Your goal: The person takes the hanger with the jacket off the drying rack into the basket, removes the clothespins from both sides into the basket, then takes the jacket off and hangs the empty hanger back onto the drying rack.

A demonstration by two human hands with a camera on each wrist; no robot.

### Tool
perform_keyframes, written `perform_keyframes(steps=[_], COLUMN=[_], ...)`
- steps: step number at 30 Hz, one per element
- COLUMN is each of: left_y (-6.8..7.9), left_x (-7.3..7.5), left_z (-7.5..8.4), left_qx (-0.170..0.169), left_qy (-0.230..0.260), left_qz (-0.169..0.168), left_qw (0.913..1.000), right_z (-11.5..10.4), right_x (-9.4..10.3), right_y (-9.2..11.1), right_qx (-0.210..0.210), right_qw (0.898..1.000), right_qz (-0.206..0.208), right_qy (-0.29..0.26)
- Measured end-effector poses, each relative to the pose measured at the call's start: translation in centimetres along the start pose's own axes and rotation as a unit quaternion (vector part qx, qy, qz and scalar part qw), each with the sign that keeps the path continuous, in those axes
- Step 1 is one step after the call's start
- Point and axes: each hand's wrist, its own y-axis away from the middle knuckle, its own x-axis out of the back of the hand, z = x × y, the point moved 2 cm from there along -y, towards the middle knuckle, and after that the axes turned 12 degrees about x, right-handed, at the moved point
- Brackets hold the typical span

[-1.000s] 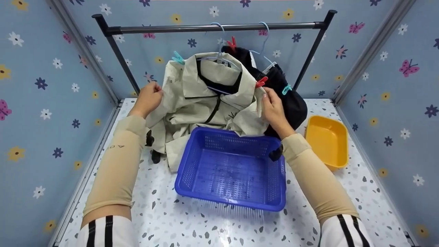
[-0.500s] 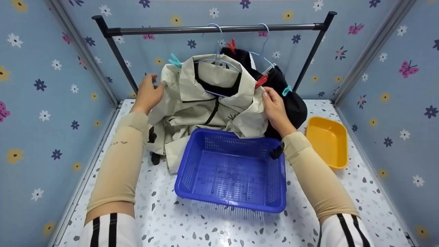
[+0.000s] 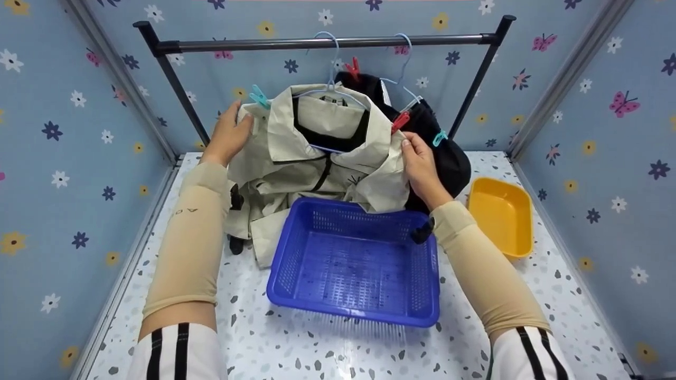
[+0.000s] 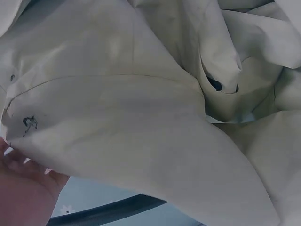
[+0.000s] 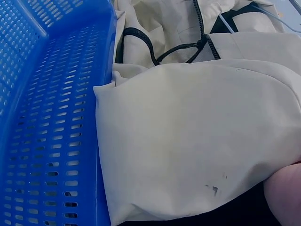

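Note:
A pale beige jacket (image 3: 338, 174) with a dark zip and black inner collar hangs on a light blue hanger (image 3: 331, 58). My left hand (image 3: 228, 136) touches its left-hand shoulder edge, fingers fairly straight and thumb apart. In the left wrist view, fingertips (image 4: 28, 162) show along the cloth edge. Opposite, my right hand (image 3: 422, 162) pinches the other shoulder just below a red clothespin (image 3: 400, 122). A turquoise clothespin (image 3: 259, 97) sits on the left-hand shoulder. The right wrist view shows the jacket sleeve (image 5: 188, 136) and part of a finger.
A dark rail (image 3: 253, 45) crosses the back. Black clothing (image 3: 449, 158) hangs at right on another blue hanger (image 3: 405, 58), with red (image 3: 353, 67) and turquoise (image 3: 439, 138) clothespins. A blue basket (image 3: 354, 316) stands in front of the jacket; a yellow tub (image 3: 499, 219) is at right.
My left hand has opened from a curled pose beside the jacket and moved up to the shoulder edge. My right hand keeps its pinch in about the same place. The view has shifted slightly.

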Motion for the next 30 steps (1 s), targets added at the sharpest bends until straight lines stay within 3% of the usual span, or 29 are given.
perform_keyframes(steps=[3, 9, 12, 21, 30], left_y=[0.0, 0.3, 0.2, 0.3, 0.6], left_x=[0.0, 0.3, 0.5, 1.2, 1.7], left_z=[0.2, 0.1, 0.0, 0.0, 0.9], left_qx=[-0.017, -0.042, -0.044, -0.039, -0.042], left_qy=[0.006, 0.009, 0.021, 0.075, 0.075], left_qz=[0.009, 0.092, 0.114, 0.121, 0.131], left_qw=[0.9998, 0.9949, 0.9924, 0.9890, 0.9876], right_z=[-0.2, -0.5, -0.6, -1.2, -2.0], right_x=[-0.1, -0.3, -0.4, -0.7, -1.4], right_y=[0.1, 0.2, 0.2, 0.1, -0.1], right_qx=[0.000, 0.014, 0.023, 0.049, 0.076], right_qw=[1.000, 1.000, 0.999, 0.996, 0.992], right_qz=[0.004, 0.022, 0.032, 0.064, 0.081], right_qy=[0.006, 0.009, 0.017, 0.044, 0.056])
